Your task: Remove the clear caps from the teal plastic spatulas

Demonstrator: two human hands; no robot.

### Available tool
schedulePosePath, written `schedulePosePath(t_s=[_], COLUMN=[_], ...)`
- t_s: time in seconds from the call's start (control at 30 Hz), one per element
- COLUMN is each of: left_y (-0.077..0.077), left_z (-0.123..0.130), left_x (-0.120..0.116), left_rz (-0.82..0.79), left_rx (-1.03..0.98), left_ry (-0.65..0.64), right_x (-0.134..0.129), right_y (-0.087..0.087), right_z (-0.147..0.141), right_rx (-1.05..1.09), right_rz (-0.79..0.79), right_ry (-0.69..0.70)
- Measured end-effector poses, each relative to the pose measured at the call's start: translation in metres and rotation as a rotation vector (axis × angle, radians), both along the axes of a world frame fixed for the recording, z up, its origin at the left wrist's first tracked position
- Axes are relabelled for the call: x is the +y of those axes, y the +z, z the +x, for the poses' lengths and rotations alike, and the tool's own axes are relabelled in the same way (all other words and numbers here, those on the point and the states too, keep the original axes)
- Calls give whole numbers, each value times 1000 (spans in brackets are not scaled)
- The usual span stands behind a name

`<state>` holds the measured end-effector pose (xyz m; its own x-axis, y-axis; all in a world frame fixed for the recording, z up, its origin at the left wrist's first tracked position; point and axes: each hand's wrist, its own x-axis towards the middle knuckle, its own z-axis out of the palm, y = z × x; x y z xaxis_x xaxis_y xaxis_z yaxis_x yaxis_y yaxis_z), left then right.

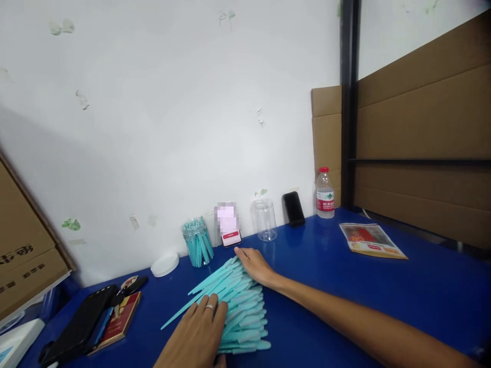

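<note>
Head view, teal sticks [245,318], under fingers [220,316]

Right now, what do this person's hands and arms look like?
The left hand is ungloved, with a shiny, silvery ring on one finger. The right hand is ungloved too, and its forearm shows no sleeve, watch or bracelet.

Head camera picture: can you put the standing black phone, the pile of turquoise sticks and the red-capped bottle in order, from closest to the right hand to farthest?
1. Pile of turquoise sticks: closest, right at the right hand.
2. Standing black phone: next, beyond the hand to the right, near the wall.
3. Red-capped bottle: farthest, right of that phone.
</note>
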<state>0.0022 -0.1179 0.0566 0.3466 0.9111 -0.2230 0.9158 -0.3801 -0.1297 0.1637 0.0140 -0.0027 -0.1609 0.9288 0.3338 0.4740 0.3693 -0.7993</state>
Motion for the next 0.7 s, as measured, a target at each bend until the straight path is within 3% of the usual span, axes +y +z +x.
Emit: schedulePosePath(t_s=[0.23,0.5,0.7], left_y=[1,-8,-1], left_z=[-2,-22,-23], left_x=[0,-3,-12], left_rz=[-30,66,67], left_rx=[-37,-211,-277], left_ry=[30,-35,-94], right_x=[-13,3,6], right_y=[3,0,-5], right_z=[-1,23,27], right_rx=[45,134,150], right_rz=[-4,37,56], right_ry=[74,-54,-66])
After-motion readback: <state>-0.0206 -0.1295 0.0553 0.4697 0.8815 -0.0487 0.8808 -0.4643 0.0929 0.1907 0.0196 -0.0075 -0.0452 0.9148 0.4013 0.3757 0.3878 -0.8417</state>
